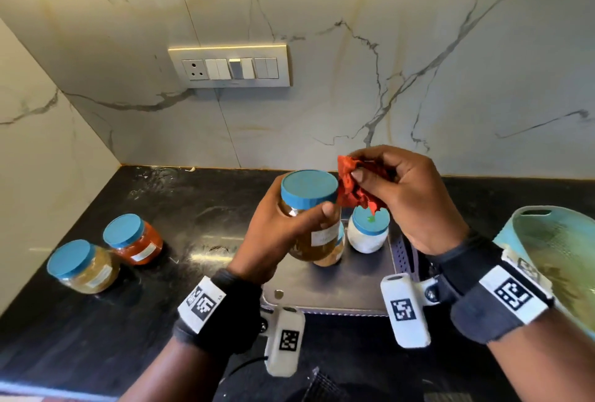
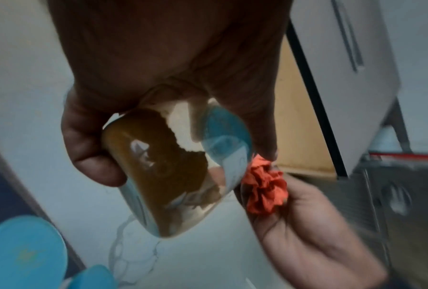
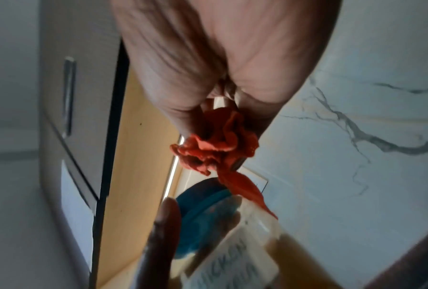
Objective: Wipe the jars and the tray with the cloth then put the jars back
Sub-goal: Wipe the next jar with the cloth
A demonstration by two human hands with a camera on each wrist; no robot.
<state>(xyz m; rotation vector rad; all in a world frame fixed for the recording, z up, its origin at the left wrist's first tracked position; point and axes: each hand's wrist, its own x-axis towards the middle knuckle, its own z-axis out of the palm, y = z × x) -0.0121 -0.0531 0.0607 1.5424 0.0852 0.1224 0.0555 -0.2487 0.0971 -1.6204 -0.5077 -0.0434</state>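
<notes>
Black stone surface [image 1: 193, 208] runs along a marble wall [image 1: 354, 47] with a switch plate [image 1: 229, 66] on it. Near the right edge a pale green basket [image 1: 560, 250] leans. A steel tray [image 1: 338, 285] lies near the middle of the surface, with a white-filled jar [image 1: 368, 230] standing at its far end and another jar [image 1: 335, 252] just left of it, mostly hidden. Two more blue-lidded jars sit well to the left, off the tray: an orange-filled one [image 1: 133, 239] and, nearer, a yellow-filled one [image 1: 84, 266].

Above the tray the left hand [image 1: 283, 231] is raised, its fingers and thumb wrapped round a brown-filled jar [image 1: 310, 215] that is tilted with its blue lid toward the camera. The right hand [image 1: 405, 195] is lifted beside it, wrist bent, its fingers and thumb pinching a bunched red cloth [image 1: 357, 186] that touches the right rim of that lid.
</notes>
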